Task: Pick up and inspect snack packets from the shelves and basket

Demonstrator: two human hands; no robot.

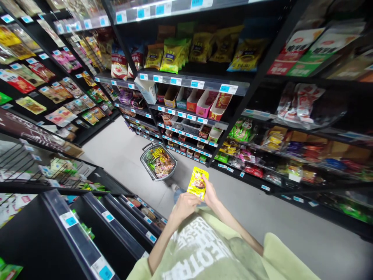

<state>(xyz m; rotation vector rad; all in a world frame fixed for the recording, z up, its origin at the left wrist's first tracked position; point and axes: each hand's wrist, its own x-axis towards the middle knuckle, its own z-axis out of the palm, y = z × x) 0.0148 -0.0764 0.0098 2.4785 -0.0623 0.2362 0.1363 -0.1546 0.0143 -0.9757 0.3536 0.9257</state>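
Note:
In front of my body, both hands are closed on a yellow snack packet (197,183) with dark lettering and a picture of food on its face. My left hand (186,205) grips its lower edge, with the fingers curled over it. My right hand (211,193) holds the right side, its thumb on the front. Ahead and to the left, a grey shopping basket (141,160) stands on the floor, filled with several packets, yellow and green ones among them. The basket is apart from my hands.
A shelf unit (192,80) with bagged snacks and small open boxes faces me. More shelves (262,112) run along the right. Black tiered racks (96,221) stand close on my left. Grey floor (122,144) shows in the aisle between them.

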